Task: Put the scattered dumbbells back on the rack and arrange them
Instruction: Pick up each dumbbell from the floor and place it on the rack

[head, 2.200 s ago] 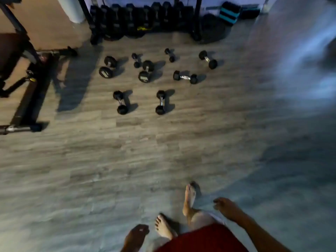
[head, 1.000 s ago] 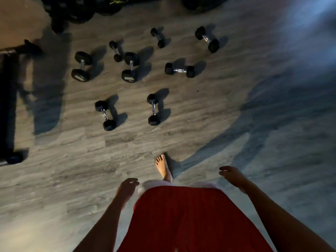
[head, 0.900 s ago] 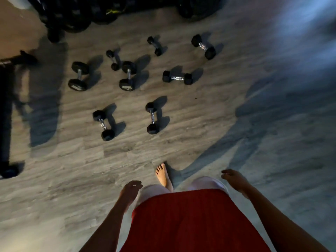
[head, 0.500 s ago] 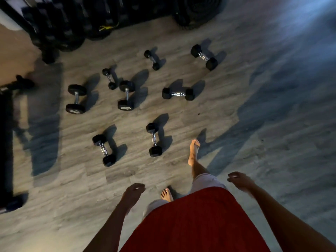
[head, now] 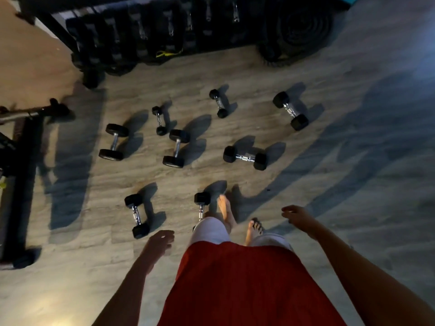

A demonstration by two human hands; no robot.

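While both arms hang over the grey wood-plank floor [head: 353,175], neither grip holds anything: the left hand [head: 161,241] and the right hand [head: 297,217] show loosely curled fingers with nothing in them. Open floor spreads wide to the right, well apart from any weight. A black bench frame [head: 23,161] hems in the left side. The black dumbbell rack [head: 141,31], with weights stored on it, lines the far edge, and a dark coiled roll [head: 303,27] lies beside its right end. The loose weights lie scattered between the person and the rack. The nearest black hex dumbbell [head: 201,204] lies just beside a bare foot [head: 224,211], partly hidden by a white-shorted leg [head: 210,231], with its long axis pointing at the rack. The near-left hex dumbbell [head: 137,216] runs almost the same way, as do the left round-headed dumbbell [head: 114,142] and the central round-headed dumbbell [head: 176,148]. The middle hex dumbbell [head: 244,158] lies crosswise, and the far-right hex dumbbell [head: 290,111] lies on a diagonal.
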